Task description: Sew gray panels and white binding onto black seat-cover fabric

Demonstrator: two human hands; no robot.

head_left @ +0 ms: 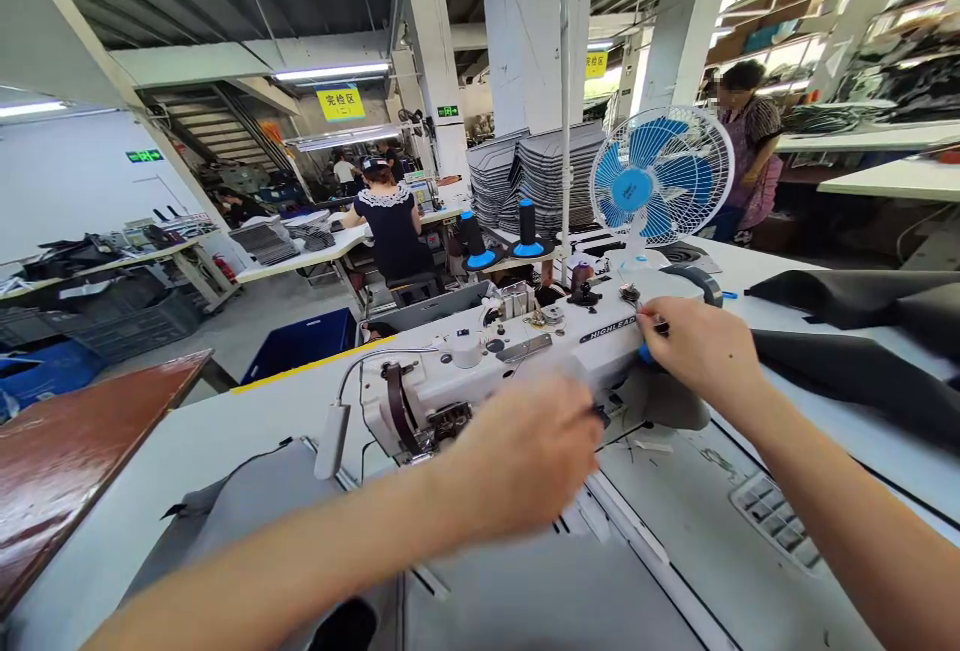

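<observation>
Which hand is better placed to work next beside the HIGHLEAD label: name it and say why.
Right, probably: the right hand has its fingertips at the sewing machine, just beside the HIGHLEAD label. The left hand, blurred, is lower and farther from that spot.

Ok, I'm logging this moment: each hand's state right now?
Left hand: curled, blurred; can't tell if it holds anything.
Right hand: closed at the machine; can't tell if anything's in its grip.

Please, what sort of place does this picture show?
It looks like a sewing workshop: a sewing machine marked HIGHLEAD stands in front, two thread cones stand behind it, and stacked grey pieces rise beyond.
</observation>
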